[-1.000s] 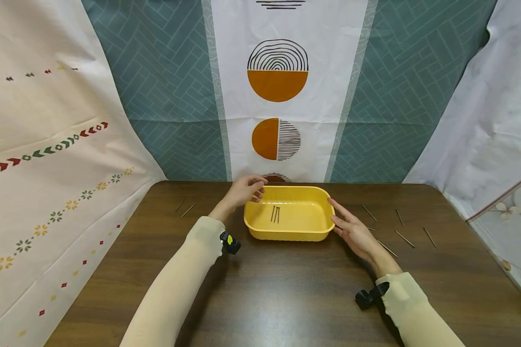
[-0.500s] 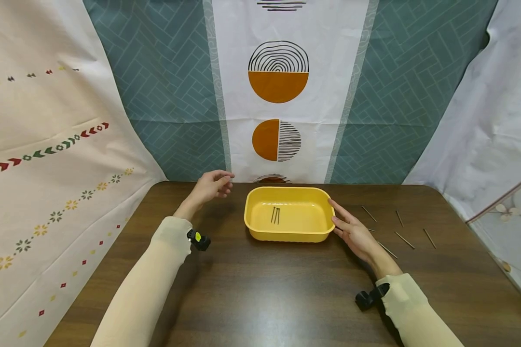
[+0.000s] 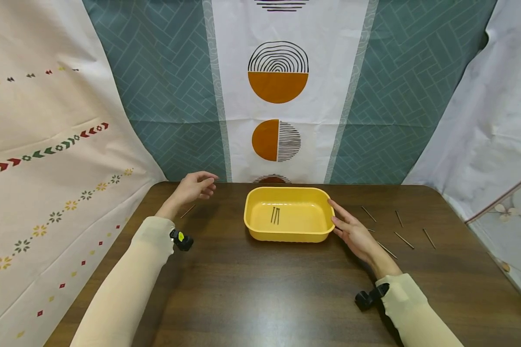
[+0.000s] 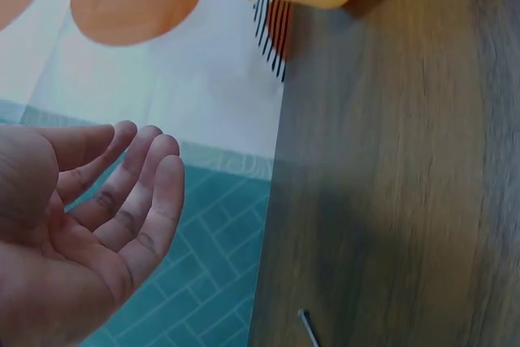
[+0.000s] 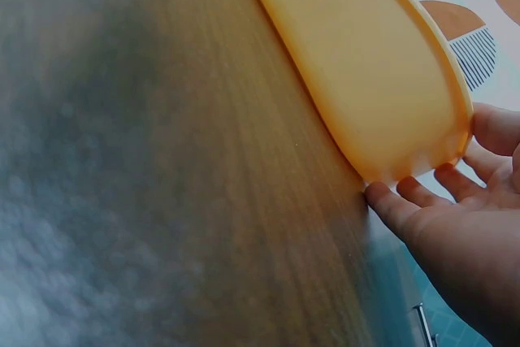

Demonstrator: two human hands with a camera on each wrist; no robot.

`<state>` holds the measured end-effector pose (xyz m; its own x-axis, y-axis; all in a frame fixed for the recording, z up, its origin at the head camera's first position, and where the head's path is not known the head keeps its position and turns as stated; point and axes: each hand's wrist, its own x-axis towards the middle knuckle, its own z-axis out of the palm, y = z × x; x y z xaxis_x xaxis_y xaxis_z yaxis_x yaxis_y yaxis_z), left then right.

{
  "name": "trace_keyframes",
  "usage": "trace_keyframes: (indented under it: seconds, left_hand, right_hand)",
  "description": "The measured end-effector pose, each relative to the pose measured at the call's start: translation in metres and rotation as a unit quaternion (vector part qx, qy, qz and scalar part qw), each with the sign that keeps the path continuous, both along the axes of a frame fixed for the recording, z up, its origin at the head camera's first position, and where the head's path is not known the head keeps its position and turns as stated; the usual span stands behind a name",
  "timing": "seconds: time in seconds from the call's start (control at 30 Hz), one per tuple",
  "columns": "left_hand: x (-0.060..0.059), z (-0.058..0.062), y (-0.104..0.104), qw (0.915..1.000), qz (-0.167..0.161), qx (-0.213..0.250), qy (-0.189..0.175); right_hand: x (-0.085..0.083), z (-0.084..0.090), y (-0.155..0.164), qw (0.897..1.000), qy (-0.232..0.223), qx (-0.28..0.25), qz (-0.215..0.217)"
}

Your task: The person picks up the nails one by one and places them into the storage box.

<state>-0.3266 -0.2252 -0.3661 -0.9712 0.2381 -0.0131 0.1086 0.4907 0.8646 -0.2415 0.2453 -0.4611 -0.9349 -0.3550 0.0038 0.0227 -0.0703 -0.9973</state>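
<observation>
From the head view, the left hand [image 3: 194, 186] hovers with loose, empty fingers just above a nail [image 3: 188, 211] on the desk [image 3: 260, 289], well left of the yellow tub [image 3: 288, 231]. The right hand [image 3: 352, 229] lies flat against the tub's right wall.

The left wrist view shows relaxed fingers [image 4: 138, 193] holding nothing; the thin nail [image 4: 308, 327] beneath could slip from a pinch.

In the right wrist view, straight fingertips [image 5: 398, 205] touch the tub [image 5: 366, 71]; pushing harder could slide it.
</observation>
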Motion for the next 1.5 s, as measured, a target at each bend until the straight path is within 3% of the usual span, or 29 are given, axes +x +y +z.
trace_keyframes:
  seconds: [0.4,0.53,0.7,0.97,1.2,1.5]
  left_hand:
    - [-0.003,-0.001,-0.034,0.9995,0.011,-0.030,-0.008]
    - [-0.008,-0.002,-0.042,0.9983,-0.011,-0.051,-0.026]
    - [-0.011,-0.004,-0.046,0.9943,-0.024,-0.089,-0.053]
    - [-0.012,-0.006,-0.050,0.9868,-0.032,-0.146,-0.063]
    - [-0.012,-0.012,-0.056,0.9834,-0.044,-0.157,-0.080]
    - [-0.014,-0.023,-0.059,0.9819,-0.051,-0.170,-0.065]
  right_hand:
    - [0.000,0.000,0.000,1.000,0.001,0.003,0.004]
    - [0.000,0.000,0.000,1.000,0.003,-0.002,0.003]
    - [0.000,0.000,0.001,1.000,0.002,-0.004,0.003]
    - [0.001,0.001,0.001,1.000,0.006,-0.001,0.004]
    - [0.002,0.003,0.000,1.000,0.005,0.005,0.002]
    - [0.003,0.002,0.001,1.000,0.010,0.008,0.007]
